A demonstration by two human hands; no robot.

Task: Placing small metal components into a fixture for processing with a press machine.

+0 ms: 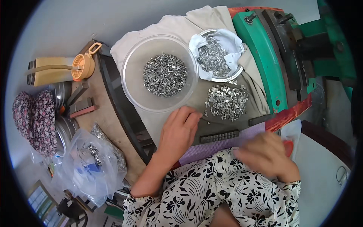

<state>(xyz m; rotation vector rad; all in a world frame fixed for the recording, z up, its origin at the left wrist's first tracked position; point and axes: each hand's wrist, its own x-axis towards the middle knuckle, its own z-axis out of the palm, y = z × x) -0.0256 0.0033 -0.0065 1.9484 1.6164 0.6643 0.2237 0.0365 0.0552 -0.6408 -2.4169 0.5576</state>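
My left hand (178, 130) is beside the near rim of a clear plastic tub (130, 81). Its fingers are curled and pressed together, and whatever they hold is hidden. In the tub lies a heap of small silvery metal pieces (165, 75). My right hand (266, 154) hovers over the purple cloth (198, 152) near my lap, its fingers smeared by motion. Between the hands a narrow slotted metal block (219, 136) rests at the cloth's edge. Beyond it is a loose pile of small flat metal bits (227, 103).
A metal bowl (223, 80) lined with white cloth (232, 39) holds thin metal pins (213, 56). The green machine (261, 60) borders the right side. On the left, a wooden table (109, 113) carries metal blocks (81, 108), an orange lid (83, 67) and a plastic bag (85, 170).
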